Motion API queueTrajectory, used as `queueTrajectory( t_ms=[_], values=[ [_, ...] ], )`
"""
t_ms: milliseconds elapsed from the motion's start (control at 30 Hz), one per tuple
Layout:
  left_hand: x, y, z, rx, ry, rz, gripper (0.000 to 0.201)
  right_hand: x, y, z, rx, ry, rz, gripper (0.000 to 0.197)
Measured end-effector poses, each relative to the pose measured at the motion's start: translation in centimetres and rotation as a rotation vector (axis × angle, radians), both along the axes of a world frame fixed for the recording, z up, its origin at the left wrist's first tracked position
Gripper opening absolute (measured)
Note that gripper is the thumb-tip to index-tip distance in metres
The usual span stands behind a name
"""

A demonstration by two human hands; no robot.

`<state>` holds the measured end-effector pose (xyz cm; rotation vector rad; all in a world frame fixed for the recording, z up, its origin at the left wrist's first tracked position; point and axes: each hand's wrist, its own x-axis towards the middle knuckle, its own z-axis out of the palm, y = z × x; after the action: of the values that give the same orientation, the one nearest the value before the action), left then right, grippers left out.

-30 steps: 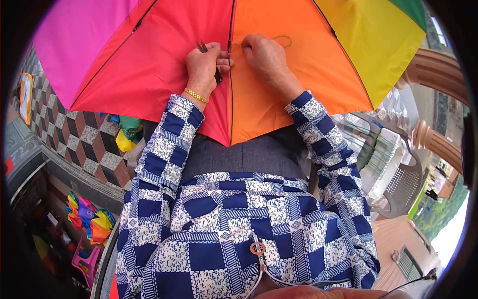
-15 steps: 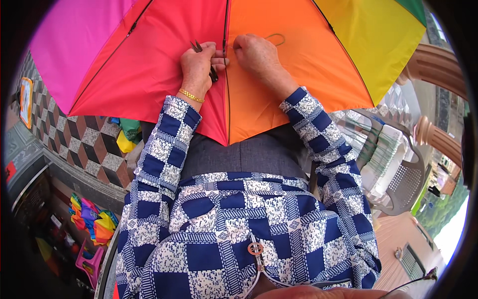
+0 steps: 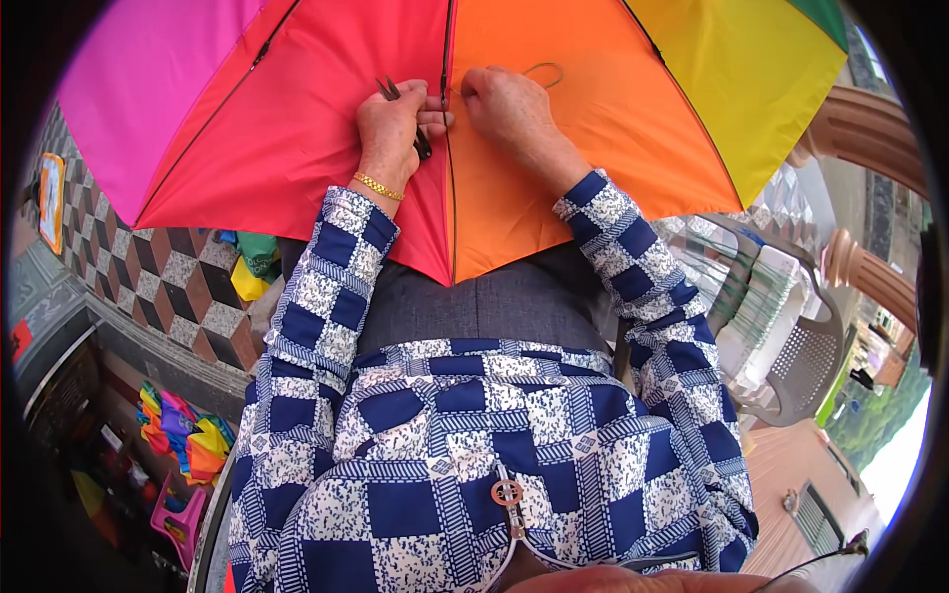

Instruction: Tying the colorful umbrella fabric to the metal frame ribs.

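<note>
Umbrella canopy [image 3: 613,163] is found spread open in front of the person, ribbed inner side in view, its near corner reaching over the dark trousers [image 3: 534,311]. Both hands are at the dark rib [image 3: 445,64] on the seam between the red panel [image 3: 287,158] and the orange panel [image 3: 583,188]. Left hand [image 3: 386,127] retains small dark snips [image 3: 422,145] against the palm, blades projecting beyond the thumb, while its other fingers extend to the rib. Right hand [image 3: 512,111] is nearly closed over the orange panel just beside the rib, fingertips curled under; whether it pinches a needle cannot be determined. Thread [image 3: 560,75] forms a loose loop on the orange cloth behind that hand (its ends are hidden). As to progress, the cloth is already spread along its ribs; no finished fastening can be made out at this rib, and the loose thread suggests work here remains incomplete. Joints on the neighbouring ribs [image 3: 655,49] are too small to assess.
</note>
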<state>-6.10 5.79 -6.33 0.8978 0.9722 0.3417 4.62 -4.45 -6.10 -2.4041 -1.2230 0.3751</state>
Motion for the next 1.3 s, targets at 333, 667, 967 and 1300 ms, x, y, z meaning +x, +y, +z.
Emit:
queueTrajectory(
  t_ms=[333, 667, 967, 1300],
  values=[
    [0.0, -0.3, 0.2, 0.01, 0.007, 0.01, 0.017, -0.1, 0.3, -0.6, 0.206, 0.082, -0.03, 0.012],
    [0.5, -0.3, 0.4, 0.02, 0.016, -0.027, 0.008, -0.5, 0.9, -1.5, 0.304, 0.079, -0.061, 0.009],
    [1.0, -0.7, 0.4, 0.072, 0.015, -0.014, 0.007, -0.2, 0.5, 0.0, 0.219, 0.145, -0.031, 0.013],
    [0.8, -1.0, 1.0, 0.06, -0.05, 0.073, 0.006, 0.4, -1.9, 4.5, 0.082, -0.255, 0.179, 0.014]
  ],
)
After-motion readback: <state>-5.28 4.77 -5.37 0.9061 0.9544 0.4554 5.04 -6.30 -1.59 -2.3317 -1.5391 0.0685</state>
